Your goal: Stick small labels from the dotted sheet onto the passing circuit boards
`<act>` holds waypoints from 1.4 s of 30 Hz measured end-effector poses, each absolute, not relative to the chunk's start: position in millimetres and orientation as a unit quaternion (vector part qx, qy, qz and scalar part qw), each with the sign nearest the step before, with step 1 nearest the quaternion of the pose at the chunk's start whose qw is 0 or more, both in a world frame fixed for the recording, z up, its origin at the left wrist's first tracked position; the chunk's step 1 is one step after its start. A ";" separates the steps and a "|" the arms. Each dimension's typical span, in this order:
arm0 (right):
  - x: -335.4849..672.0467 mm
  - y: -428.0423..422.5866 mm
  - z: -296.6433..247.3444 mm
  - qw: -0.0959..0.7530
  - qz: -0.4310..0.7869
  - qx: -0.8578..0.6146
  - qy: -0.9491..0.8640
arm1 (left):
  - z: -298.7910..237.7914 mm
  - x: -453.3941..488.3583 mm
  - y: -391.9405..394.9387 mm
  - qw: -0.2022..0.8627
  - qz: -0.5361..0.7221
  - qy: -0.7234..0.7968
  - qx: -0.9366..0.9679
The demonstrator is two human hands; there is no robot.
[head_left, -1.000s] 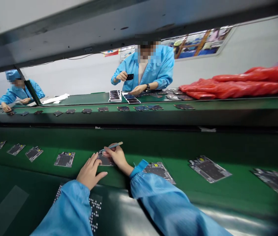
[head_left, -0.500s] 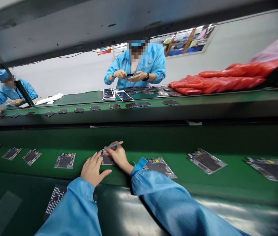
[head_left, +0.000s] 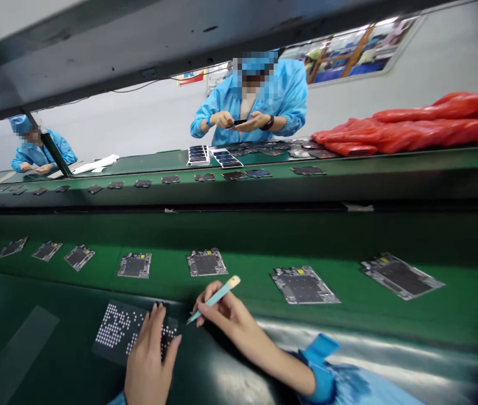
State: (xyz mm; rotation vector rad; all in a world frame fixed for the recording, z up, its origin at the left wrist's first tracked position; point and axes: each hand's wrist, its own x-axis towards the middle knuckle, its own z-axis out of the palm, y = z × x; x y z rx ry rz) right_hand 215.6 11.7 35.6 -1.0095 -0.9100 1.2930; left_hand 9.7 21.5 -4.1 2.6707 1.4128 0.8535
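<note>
At the upper left of the frame, a co-worker (head_left: 48,149) in blue bends over handwork. At the lower left, a see-through sheet of white dots (head_left: 112,326) lies on a green surface (head_left: 70,371). The person's left hand (head_left: 148,357) is open, fingers outstretched over the sheet; whether they press it cannot be told. At centre, a circuit board (head_left: 207,262) lies in a row along a green belt (head_left: 247,253). Below it, the right hand (head_left: 224,312) pinches pale blue tweezers (head_left: 217,297), tips pointing down-left beside the sheet. Red plastic (head_left: 416,129) heaps at the upper right.
</note>
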 end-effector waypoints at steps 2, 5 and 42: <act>206.6 8.1 25.1 0.572 0.565 -0.415 -0.427 | -12.7 16.2 13.6 -0.028 0.295 0.428 0.854; 197.7 9.0 7.5 0.561 0.567 -0.391 -0.459 | -18.3 29.2 12.5 -0.069 0.324 0.401 0.854; 190.5 -13.1 -2.6 0.563 0.520 -0.384 -0.515 | -13.2 19.2 4.0 -0.032 0.366 0.352 0.861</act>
